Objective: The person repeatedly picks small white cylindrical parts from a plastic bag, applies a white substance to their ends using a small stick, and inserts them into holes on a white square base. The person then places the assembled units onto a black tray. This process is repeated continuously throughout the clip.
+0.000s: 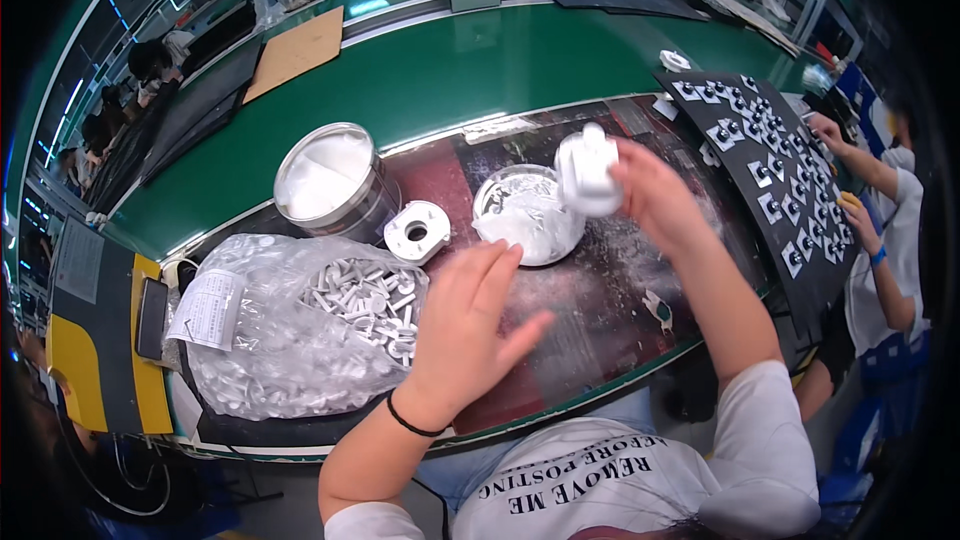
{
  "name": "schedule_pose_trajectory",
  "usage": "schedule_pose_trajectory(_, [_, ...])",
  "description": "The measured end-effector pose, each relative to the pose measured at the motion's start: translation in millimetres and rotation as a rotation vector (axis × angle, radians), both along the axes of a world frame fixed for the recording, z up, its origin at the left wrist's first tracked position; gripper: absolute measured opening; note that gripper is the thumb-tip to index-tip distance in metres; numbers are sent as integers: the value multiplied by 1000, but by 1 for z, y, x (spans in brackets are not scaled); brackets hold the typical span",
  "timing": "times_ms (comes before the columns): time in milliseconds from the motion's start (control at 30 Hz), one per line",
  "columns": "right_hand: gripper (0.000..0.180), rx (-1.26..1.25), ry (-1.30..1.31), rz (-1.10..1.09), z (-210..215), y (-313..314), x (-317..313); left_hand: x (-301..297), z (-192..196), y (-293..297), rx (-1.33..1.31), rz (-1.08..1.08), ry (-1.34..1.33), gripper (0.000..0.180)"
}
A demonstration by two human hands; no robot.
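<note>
My right hand (652, 195) is raised over the far right side of a shallow round dish and grips a white round plastic part (587, 172), slightly blurred. The dish (546, 261) holds a white, paste-like substance. At the dish's near left edge is my left hand (462, 325), fingers stretched and thumb apart, with nothing in it. Whether its fingertips touch the dish I cannot tell. Left of the dish lies a white part (436, 222) with a central hole. A clear plastic bag (270, 370) beside my left hand holds many small white stemmed pieces (365, 295).
A metal tin (372, 202) with white contents stands behind the bag. At right, a black board (745, 155) carries rows of small white-and-black parts, with a co-worker's hands (850, 210) beside it. A phone (151, 318) lies at far left. Beyond runs a green surface (430, 70).
</note>
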State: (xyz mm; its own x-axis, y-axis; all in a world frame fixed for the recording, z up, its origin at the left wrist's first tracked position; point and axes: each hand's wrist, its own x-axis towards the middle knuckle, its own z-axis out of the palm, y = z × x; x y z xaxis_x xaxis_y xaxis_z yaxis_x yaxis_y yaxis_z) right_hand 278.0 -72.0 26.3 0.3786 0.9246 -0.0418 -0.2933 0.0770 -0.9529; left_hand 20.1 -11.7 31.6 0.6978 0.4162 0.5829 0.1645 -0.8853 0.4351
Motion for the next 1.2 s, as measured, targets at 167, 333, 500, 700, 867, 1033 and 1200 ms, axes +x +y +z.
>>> schedule_pose_trajectory(167, [46,-20,-16,-226,-29,111,91,-5,-5,39,197,256,116,35])
schedule_pose_trajectory(333, [44,-55,-38,-266,-38,188,77,-22,-8,54,219,395,221,39])
schedule_pose_trajectory(500, [47,-246,-255,-275,-69,225,99,-22,-11,55,188,422,278,45])
schedule_pose_trajectory(700, [49,-305,-729,-527,-57,210,91,-20,-19,59,251,416,295,35])
schedule_pose_trajectory(867, [39,-55,-705,-222,1,137,39,-16,-23,63,310,394,264,16])
schedule_pose_trajectory(1033, [24,161,-735,112,34,55,-17,-21,-24,65,291,400,271,10])
schedule_pose_trajectory(1200, [24,310,-990,68,41,-10,-43,-18,-23,66,298,406,270,12])
